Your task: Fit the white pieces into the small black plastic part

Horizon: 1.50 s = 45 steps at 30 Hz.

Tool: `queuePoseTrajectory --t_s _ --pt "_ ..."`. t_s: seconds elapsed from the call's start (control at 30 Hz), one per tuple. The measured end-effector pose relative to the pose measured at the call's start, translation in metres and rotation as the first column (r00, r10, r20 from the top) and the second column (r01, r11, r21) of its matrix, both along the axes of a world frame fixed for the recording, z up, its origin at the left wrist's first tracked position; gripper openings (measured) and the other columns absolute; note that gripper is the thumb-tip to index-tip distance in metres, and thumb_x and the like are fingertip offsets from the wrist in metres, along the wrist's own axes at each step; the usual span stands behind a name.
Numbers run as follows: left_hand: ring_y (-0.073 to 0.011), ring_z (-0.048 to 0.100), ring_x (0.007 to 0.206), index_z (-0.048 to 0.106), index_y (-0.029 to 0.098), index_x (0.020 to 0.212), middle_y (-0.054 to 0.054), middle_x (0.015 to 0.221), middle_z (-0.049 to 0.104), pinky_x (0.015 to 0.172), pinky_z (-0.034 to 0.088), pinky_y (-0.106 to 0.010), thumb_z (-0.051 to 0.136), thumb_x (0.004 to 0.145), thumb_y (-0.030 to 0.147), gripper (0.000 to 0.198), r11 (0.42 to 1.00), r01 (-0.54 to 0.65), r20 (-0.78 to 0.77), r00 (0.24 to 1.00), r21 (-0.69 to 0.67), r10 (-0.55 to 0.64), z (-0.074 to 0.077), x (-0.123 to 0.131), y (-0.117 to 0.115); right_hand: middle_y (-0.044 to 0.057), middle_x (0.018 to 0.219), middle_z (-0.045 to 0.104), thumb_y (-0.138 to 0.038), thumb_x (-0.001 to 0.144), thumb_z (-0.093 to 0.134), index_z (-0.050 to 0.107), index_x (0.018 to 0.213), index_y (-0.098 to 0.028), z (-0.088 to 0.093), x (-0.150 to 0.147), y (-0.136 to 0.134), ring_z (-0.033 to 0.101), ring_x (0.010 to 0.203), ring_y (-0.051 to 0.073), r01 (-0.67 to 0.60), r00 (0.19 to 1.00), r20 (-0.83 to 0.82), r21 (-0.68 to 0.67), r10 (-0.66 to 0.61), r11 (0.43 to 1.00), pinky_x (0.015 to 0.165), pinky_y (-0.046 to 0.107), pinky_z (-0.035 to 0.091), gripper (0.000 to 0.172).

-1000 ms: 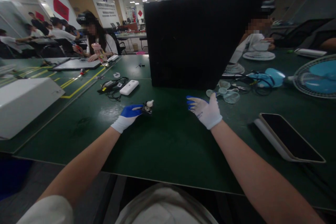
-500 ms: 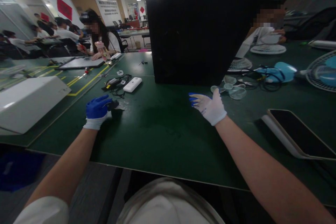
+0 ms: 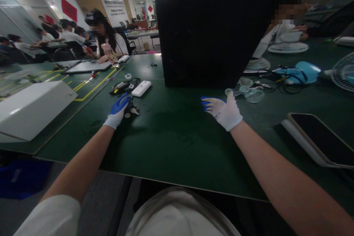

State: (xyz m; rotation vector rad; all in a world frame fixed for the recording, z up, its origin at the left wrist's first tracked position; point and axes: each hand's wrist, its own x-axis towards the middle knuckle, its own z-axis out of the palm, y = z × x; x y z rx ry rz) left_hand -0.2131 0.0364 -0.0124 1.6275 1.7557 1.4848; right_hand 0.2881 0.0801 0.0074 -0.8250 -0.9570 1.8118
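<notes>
My left hand (image 3: 117, 111), in a white glove with blue coating, stands on edge at the left of the table with its fingers stretched out. Right against its palm side lies a cluster of small dark and metallic parts (image 3: 132, 110), too small to make out exactly. Behind it are a white box-shaped device (image 3: 141, 88) and a bundle of black cable (image 3: 125, 85). My right hand (image 3: 223, 112), gloved alike, is held over the table with fingers spread and nothing in it. Close behind it lie clear fan blades (image 3: 253, 95).
A large black panel (image 3: 204, 40) stands upright at the back middle. A white box (image 3: 33, 110) is at the left, a phone (image 3: 320, 136) on a white block at the right. Blue fan parts (image 3: 308, 73) and fan grilles (image 3: 287, 48) lie back right. People sit across the table.
My left hand has moved right and slightly away from me, turned on edge and opened. The dark thing at its fingers now shows as loose small parts beside it. My right hand stays spread.
</notes>
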Motion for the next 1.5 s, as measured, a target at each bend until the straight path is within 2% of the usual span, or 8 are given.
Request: queuePoseTrajectory --t_s 0.2,0.37,0.7,0.87,1.03,1.17,1.33,1.5 --pt "-0.0279 0.064 0.122 0.073 0.013 0.116 -0.015 0.125 0.072 0.112 0.047 -0.043 0.076 0.074 0.043 0.052 0.998 0.068 0.177 0.982 -0.008 -0.065 -0.009 0.063 0.037 0.017 0.100 0.076 -0.084 0.087 0.003 0.075 0.115 -0.013 0.001 0.000 -0.002 0.069 0.098 0.030 0.010 1.000 -0.008 0.022 -0.010 1.000 0.082 0.040 0.058 0.104" --pt "-0.0241 0.070 0.105 0.050 0.017 0.148 -0.013 0.120 0.073 0.101 0.053 -0.043 0.078 0.075 0.039 0.081 0.940 0.324 0.157 0.939 -0.110 -0.306 -0.012 0.160 0.048 0.016 0.108 0.076 -0.086 0.086 0.005 0.076 0.115 -0.015 -0.001 -0.001 -0.003 0.068 0.105 0.030 -0.009 0.996 0.086 0.020 0.007 1.000 0.087 0.040 0.058 0.104" --pt "-0.0328 0.051 0.140 0.033 0.027 0.158 -0.011 0.153 0.053 0.115 0.042 -0.051 0.070 0.082 0.058 0.090 0.848 0.466 -0.074 0.865 -0.252 -0.497 0.003 0.312 0.024 0.018 0.095 0.079 -0.086 0.086 0.007 0.079 0.099 -0.015 -0.004 -0.007 0.001 0.072 0.099 0.032 -0.029 0.956 0.292 0.104 -0.003 0.994 0.091 0.043 0.055 0.102" --pt "-0.0277 0.060 0.131 0.038 0.027 0.155 -0.010 0.145 0.060 0.112 0.047 -0.047 0.063 0.091 0.052 0.073 0.896 0.403 0.054 0.915 -0.187 -0.400 0.009 0.315 0.016 0.020 0.102 0.078 -0.084 0.086 -0.001 0.078 0.107 -0.015 0.000 -0.009 0.000 0.073 0.097 0.034 0.025 0.862 0.478 0.287 -0.166 0.958 0.088 0.048 0.057 0.107" --pt "-0.0235 0.059 0.131 0.034 0.028 0.155 -0.009 0.146 0.058 0.111 0.049 -0.046 0.055 0.099 0.039 0.061 0.954 0.297 0.236 0.924 0.048 -0.300 0.020 0.304 0.013 0.013 0.136 0.066 -0.074 0.083 0.057 0.065 0.135 -0.023 0.016 -0.018 -0.027 0.061 0.126 0.037 -0.090 0.596 0.618 0.687 -0.513 0.721 0.108 0.056 0.045 0.073" --pt "-0.0246 0.054 0.138 0.041 0.029 0.150 -0.007 0.151 0.054 0.112 0.050 -0.047 0.043 0.105 0.037 0.046 0.949 0.305 0.192 0.929 0.084 -0.315 0.022 0.299 0.012 0.014 0.143 0.061 -0.054 0.076 0.077 0.044 0.153 -0.022 0.029 -0.041 -0.052 0.055 0.132 0.039 -0.322 0.407 0.605 0.796 -0.684 0.513 0.112 0.062 0.041 0.090" --pt "-0.0236 0.062 0.129 0.054 0.027 0.142 -0.008 0.139 0.064 0.109 0.054 -0.045 0.044 0.102 0.025 0.041 0.833 0.553 -0.121 0.828 0.005 -0.548 0.024 0.268 0.000 0.014 0.134 0.067 -0.049 0.081 0.073 0.045 0.152 -0.022 0.033 -0.048 -0.063 0.062 0.124 0.037 -0.318 0.390 0.564 0.824 -0.728 0.468 0.107 0.059 0.046 0.081" --pt "-0.0206 0.061 0.129 0.058 0.022 0.137 -0.008 0.138 0.065 0.111 0.051 -0.044 0.049 0.094 0.012 0.045 0.821 0.548 -0.434 0.787 0.162 -0.439 0.036 0.229 -0.027 0.010 0.134 0.067 -0.038 0.085 0.072 0.037 0.156 -0.024 0.034 -0.049 -0.066 0.063 0.124 0.031 -0.410 0.564 0.555 0.831 -0.612 0.376 0.108 0.053 0.048 0.080"
